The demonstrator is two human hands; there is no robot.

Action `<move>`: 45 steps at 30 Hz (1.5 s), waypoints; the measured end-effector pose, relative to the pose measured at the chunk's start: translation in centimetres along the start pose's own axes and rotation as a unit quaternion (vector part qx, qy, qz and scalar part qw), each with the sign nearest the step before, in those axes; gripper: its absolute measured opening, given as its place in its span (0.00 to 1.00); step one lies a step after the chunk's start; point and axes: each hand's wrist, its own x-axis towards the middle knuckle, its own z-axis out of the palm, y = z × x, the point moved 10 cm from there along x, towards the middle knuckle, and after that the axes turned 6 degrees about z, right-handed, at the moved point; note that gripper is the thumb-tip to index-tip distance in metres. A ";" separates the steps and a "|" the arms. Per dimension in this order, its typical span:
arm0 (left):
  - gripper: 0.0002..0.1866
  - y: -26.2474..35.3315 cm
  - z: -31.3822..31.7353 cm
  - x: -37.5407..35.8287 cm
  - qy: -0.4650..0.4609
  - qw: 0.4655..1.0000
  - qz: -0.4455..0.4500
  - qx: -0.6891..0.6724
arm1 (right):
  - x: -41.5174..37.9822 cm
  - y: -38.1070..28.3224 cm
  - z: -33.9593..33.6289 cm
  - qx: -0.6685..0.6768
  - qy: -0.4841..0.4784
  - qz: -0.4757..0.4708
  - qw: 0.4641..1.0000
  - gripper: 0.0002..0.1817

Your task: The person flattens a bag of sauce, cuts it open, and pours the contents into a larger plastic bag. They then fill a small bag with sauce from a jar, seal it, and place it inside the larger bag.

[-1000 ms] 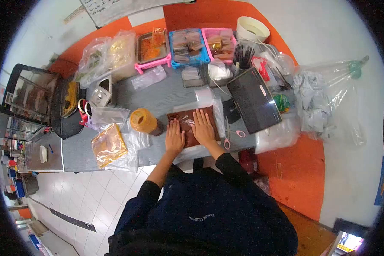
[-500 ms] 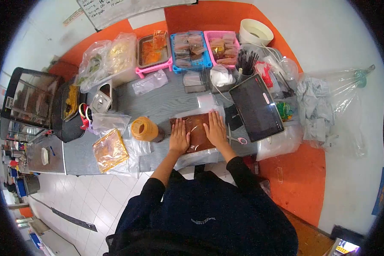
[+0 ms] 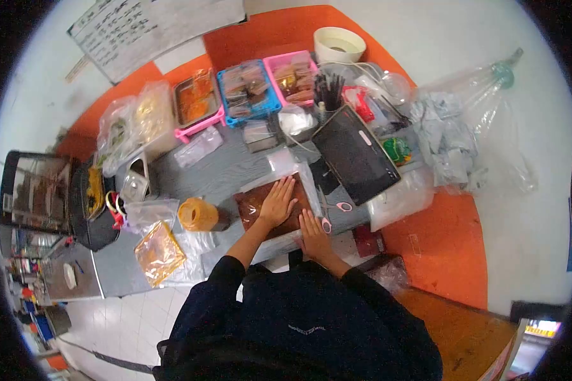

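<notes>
A flat clear plastic bag of dark brown sauce [image 3: 252, 202] lies on the grey table at the front. My left hand [image 3: 278, 204] rests flat on top of it, fingers stretched toward its far side. My right hand [image 3: 313, 236] lies over the bag's near right corner with its fingers extended. Neither hand grips anything. Pink-handled scissors [image 3: 343, 206] lie just right of the bag. On the left stand a jar with an orange-brown top [image 3: 197, 214] and a flat bag of orange-yellow sauce [image 3: 159, 253].
At the back are a metal tray of orange food [image 3: 196, 100], a blue basket [image 3: 249, 93] and a pink basket [image 3: 291, 77] of packets. A dark tablet [image 3: 356, 154] leans at the right, near clear plastic bags [image 3: 400, 195]. A metal container [image 3: 135, 180] stands left.
My left hand has slid from the bag's left side to its middle. My right hand has moved down to the near right corner. The view has turned and shifted.
</notes>
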 end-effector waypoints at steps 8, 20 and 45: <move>0.31 0.0 3.2 0.6 -0.059 0.996 -0.020 0.066 | 0.1 3.7 -2.6 0.085 0.038 0.099 0.991 0.31; 0.33 5.1 5.8 1.1 -0.038 0.998 -0.039 0.018 | -3.1 9.5 -5.6 -0.099 0.077 0.259 0.958 0.31; 0.33 -7.7 -1.5 -8.0 0.001 0.964 -0.239 0.116 | -8.0 11.8 0.9 0.556 -0.093 0.404 0.721 0.19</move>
